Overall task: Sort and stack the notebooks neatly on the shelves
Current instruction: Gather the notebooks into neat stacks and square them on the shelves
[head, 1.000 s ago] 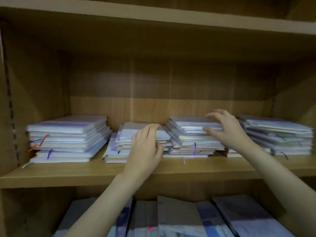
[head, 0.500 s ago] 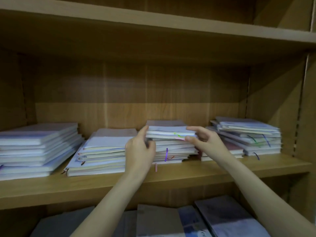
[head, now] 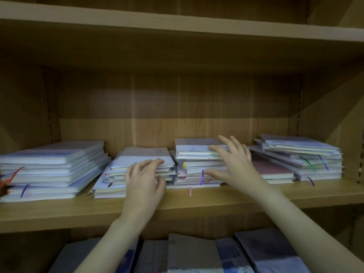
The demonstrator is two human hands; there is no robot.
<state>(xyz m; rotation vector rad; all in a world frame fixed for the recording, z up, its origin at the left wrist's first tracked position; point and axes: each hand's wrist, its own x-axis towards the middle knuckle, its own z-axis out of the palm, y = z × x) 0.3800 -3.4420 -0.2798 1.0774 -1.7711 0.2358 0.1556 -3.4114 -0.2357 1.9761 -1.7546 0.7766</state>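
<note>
Several stacks of pale notebooks with ribbon markers lie on the middle wooden shelf (head: 197,201). The far-left stack (head: 53,168) is the widest. My left hand (head: 144,178) is in front of the second stack (head: 136,166), fingers loosely curved and touching its top notebooks. My right hand (head: 234,164) is spread with straight fingers against the right side of the third stack (head: 195,160), thumb low near a purple ribbon. The fourth stack (head: 299,158) sits skewed at the right, over a reddish notebook (head: 269,168).
The shelf board above (head: 177,22) leaves tall free space over the stacks. The lower shelf holds several dark and brown notebooks (head: 193,253) lying side by side under my arms. Side panels close the shelf left and right.
Both hands have let go of the third stack's top notebooks. My left hand moved left onto the second stack, and my right hand opened wide at the third stack's right side.
</note>
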